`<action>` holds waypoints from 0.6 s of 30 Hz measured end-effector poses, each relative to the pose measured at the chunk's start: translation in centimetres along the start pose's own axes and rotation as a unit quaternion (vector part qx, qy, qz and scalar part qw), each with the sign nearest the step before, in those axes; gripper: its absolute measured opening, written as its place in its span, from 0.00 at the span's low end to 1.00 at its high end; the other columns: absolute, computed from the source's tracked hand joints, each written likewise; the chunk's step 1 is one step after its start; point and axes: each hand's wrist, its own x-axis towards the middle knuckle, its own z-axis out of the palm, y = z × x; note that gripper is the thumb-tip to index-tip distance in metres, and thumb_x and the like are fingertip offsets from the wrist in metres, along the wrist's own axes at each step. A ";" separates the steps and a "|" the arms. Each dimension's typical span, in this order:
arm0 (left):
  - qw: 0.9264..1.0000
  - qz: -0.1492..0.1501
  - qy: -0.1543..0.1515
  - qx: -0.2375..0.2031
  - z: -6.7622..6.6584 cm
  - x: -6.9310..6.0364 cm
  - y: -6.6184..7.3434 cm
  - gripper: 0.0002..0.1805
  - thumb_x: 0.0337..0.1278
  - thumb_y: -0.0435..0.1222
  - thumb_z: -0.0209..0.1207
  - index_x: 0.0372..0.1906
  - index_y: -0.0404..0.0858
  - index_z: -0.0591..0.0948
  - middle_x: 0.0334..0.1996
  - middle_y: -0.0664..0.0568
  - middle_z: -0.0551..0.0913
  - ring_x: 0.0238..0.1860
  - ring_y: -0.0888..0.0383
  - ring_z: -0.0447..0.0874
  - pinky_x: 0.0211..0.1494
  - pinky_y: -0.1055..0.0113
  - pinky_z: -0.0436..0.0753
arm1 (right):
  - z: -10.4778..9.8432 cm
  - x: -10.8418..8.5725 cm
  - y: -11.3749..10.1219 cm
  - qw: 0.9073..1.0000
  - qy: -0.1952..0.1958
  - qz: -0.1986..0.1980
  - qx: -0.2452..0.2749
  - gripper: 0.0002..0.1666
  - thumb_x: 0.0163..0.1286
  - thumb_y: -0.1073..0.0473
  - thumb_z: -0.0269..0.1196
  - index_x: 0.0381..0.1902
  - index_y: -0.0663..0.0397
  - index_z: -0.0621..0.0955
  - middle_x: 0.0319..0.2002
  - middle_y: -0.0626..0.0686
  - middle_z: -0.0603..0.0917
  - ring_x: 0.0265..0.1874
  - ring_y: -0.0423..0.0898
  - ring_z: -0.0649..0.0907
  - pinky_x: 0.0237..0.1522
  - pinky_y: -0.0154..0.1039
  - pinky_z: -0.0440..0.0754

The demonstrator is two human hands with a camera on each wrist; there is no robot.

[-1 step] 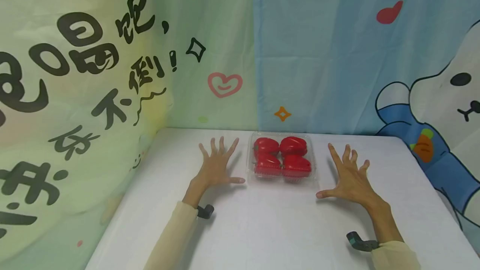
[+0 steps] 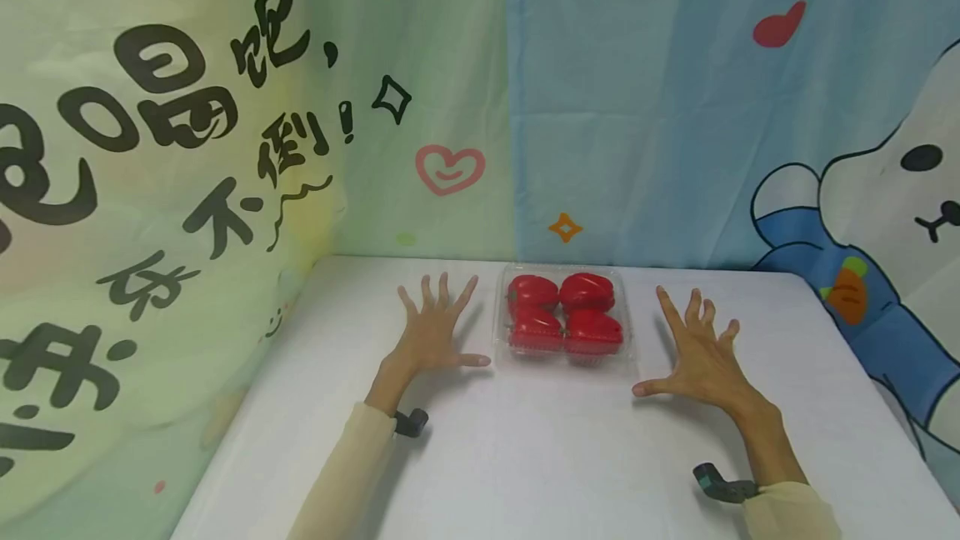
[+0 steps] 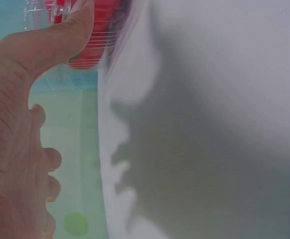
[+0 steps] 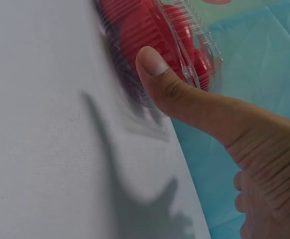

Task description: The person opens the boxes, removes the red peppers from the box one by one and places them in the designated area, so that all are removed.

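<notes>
A clear plastic clamshell box (image 2: pixel 562 362) sits near the back of the table, with its lid apparently down. Through the plastic show several glossy red, ribbed pieces (image 2: pixel 587 292), like bell peppers or wax apples. To the left of the box, my left hand (image 2: pixel 429 338) is held with fingers spread and thumb pointing toward it. My right hand (image 2: pixel 703 361) is spread on the other side, lower and a little farther off. Neither hand holds anything. In the wrist views both thumbs overlap the box (image 4: pixel 212 55), but the head view shows them apart from it.
A white table (image 2: pixel 570 457) reaches from the front to the hanging cloth. Printed curtains (image 2: pixel 630 148) stand along the back and left, with a cartoon bear at right. A dark wrist mount (image 2: pixel 722 486) juts from the right wrist, another (image 2: pixel 411 423) from the left.
</notes>
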 end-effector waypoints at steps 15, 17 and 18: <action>0.996 -0.026 0.060 -0.066 -0.4 -0.6 0.0 0.61 0.65 0.58 0.72 0.91 0.46 0.49 0.84 0.26 0.61 0.83 0.27 0.61 0.79 0.19 0.59 | -1.5 -2.2 -2.2 0.999 0.026 -0.005 0.046 0.63 0.55 0.47 0.86 0.84 0.52 0.68 0.80 0.73 0.69 0.74 0.78 0.73 0.67 0.83 0.70; 0.993 -0.039 0.087 -0.075 -0.5 -0.7 0.1 0.56 0.68 0.50 0.72 0.90 0.44 0.53 0.82 0.27 0.64 0.82 0.30 0.65 0.79 0.24 0.65 | -1.6 -2.5 -2.6 0.998 0.043 -0.021 0.050 0.50 0.58 0.53 0.84 0.76 0.56 0.77 0.74 0.71 0.78 0.70 0.76 0.79 0.67 0.80 0.74; 0.991 -0.044 0.102 -0.078 -0.6 -0.9 0.2 0.53 0.69 0.48 0.72 0.89 0.44 0.55 0.81 0.28 0.66 0.81 0.31 0.68 0.77 0.27 0.70 | -1.6 -2.6 -2.8 0.997 0.053 -0.028 0.054 0.45 0.59 0.56 0.84 0.72 0.57 0.81 0.70 0.70 0.82 0.68 0.74 0.81 0.66 0.79 0.75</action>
